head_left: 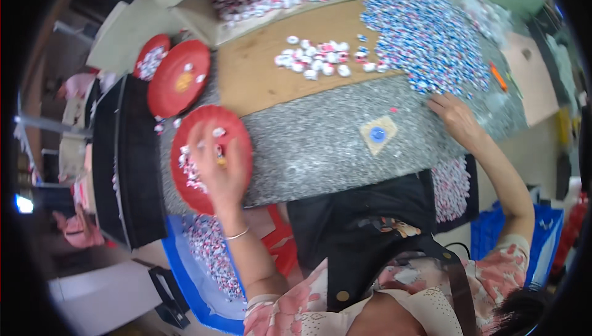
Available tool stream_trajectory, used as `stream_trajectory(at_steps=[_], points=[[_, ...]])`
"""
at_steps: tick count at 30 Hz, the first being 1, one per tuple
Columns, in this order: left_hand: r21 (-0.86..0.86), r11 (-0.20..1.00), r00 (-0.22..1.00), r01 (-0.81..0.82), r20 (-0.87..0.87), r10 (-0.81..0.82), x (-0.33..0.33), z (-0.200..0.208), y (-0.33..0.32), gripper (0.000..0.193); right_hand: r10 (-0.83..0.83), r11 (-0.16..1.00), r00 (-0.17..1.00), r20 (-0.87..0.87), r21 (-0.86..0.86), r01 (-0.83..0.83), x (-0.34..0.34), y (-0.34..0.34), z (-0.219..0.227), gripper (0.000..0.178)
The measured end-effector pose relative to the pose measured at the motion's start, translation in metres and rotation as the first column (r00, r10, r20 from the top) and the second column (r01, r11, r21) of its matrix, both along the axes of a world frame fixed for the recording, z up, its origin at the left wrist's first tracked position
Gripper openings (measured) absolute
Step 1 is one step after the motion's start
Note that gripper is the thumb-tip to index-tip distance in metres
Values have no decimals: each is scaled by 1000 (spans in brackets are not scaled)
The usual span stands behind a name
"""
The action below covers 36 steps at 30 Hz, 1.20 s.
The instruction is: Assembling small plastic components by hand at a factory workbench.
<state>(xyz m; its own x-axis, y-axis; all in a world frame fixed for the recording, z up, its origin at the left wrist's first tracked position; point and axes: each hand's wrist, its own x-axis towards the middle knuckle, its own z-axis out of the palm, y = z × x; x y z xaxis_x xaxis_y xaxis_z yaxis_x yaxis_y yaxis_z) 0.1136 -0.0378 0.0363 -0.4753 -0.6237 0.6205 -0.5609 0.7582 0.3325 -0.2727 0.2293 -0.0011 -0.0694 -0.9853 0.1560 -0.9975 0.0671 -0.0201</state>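
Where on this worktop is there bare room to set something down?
Bare grey top lies between the near red tray under the left hand and the small square card. The brown board is free left of the white pieces. The blue pile by the right hand is crowded.

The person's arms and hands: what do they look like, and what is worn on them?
Both forearms are bare. The left hand has a thin, pale bracelet at the wrist. The right hand shows no ring or band. Short sleeves of a pink and cream flowered top cover the upper arms, under a black apron.
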Motion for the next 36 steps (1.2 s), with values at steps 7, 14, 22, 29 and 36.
stream_trajectory(at_steps=[7,14,22,29,36], points=[[336,912,963,235,-206,-172,-116,-51,-35,18,-22,998,993,115,-62,29,5,-6,0,25],[212,972,987,104,98,-127,-174,-80,-70,26,-140,965,876,461,-133,224,49,-10,-5,15],[775,313,824,548,-564,-48,-120,-54,-20,27,-116,993,931,345,10,120,43,-19,4,14],[629,-189,657,754,-732,181,-57,-67,72,30,152,988,874,462,-95,-121,89,-55,26,12],[564,-160,581,810,-809,91,-52,-64,87,40,229,956,956,185,144,-257,103,-79,30,9]])
